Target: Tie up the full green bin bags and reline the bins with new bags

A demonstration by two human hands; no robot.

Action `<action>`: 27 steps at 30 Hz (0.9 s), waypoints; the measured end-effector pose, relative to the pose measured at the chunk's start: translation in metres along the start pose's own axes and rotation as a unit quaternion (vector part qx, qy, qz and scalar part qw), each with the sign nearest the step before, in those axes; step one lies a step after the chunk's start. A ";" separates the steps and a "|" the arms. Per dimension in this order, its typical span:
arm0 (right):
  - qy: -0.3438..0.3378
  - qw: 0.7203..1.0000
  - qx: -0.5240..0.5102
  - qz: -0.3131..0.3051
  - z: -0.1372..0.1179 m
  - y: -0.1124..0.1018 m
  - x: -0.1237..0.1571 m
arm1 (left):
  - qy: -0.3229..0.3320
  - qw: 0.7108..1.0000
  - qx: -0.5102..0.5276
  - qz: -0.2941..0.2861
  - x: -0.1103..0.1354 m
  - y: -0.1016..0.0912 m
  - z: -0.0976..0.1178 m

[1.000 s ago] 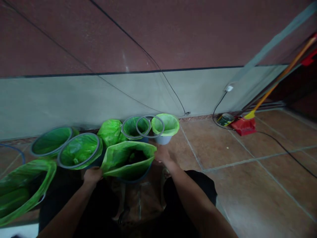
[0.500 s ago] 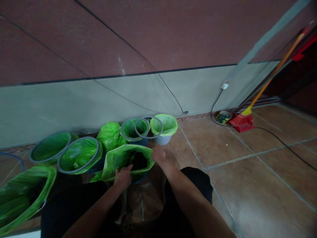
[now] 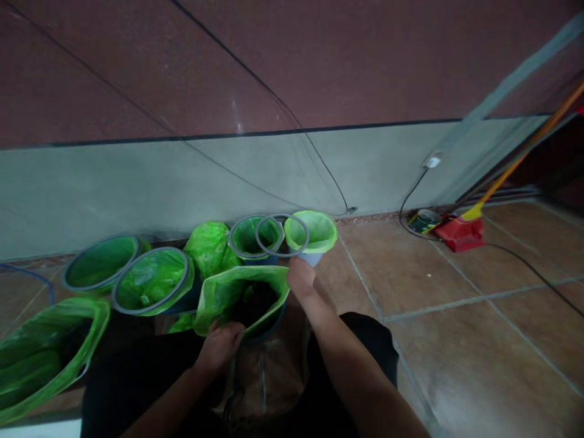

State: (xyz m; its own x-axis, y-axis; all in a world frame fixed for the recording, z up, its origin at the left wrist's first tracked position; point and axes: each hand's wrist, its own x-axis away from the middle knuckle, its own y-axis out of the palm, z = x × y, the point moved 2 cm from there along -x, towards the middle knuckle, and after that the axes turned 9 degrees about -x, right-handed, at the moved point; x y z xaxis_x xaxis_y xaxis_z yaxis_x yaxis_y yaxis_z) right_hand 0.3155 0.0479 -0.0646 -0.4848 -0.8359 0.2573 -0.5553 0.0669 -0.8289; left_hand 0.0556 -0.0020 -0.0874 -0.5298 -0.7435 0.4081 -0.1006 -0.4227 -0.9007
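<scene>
A green bin bag [image 3: 214,298] lines the bin [image 3: 269,325] between my knees, its mouth pulled wide with dark contents inside. My left hand [image 3: 221,347] is closed on the near edge of the bag. At the bag's far right edge my right hand [image 3: 301,277] is closed too, gripping the plastic. Just beyond that hand, a loose grey ring [image 3: 260,234] lies across the rims of a dark bin [image 3: 246,238] and a pale bin [image 3: 311,258], both lined with green bags.
Left of me stand lined bins with grey rims [image 3: 150,281] [image 3: 100,261] and an open green bag [image 3: 98,322]. A tied green bag [image 3: 207,246] leans by the wall. To the right are a red dustpan [image 3: 460,234], a tin [image 3: 424,220] and a black cable [image 3: 529,258].
My left hand has drawn back slightly toward me, pulling the bag's near edge down and outward. The right hand keeps its hold on the bag. The view has shifted a little.
</scene>
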 end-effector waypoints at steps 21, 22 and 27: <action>-0.189 0.968 0.122 -0.108 -0.094 0.108 -0.012 | 0.063 0.993 0.076 -0.070 -0.020 0.016 0.045; -0.183 0.970 0.117 -0.106 -0.095 0.106 -0.012 | 0.062 0.993 0.080 -0.063 -0.020 0.016 0.045; -0.162 0.984 -0.035 -0.057 -0.100 0.071 -0.017 | 0.021 0.993 0.120 -0.002 -0.019 0.015 0.035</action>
State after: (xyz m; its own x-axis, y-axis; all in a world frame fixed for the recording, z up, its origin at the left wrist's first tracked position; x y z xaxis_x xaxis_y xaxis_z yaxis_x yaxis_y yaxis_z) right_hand 0.2165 0.1217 -0.0784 -0.1819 -0.9694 0.1647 -0.6446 -0.0089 -0.7645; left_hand 0.0938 -0.0129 -0.1034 -0.5648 -0.7210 0.4013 0.0970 -0.5410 -0.8354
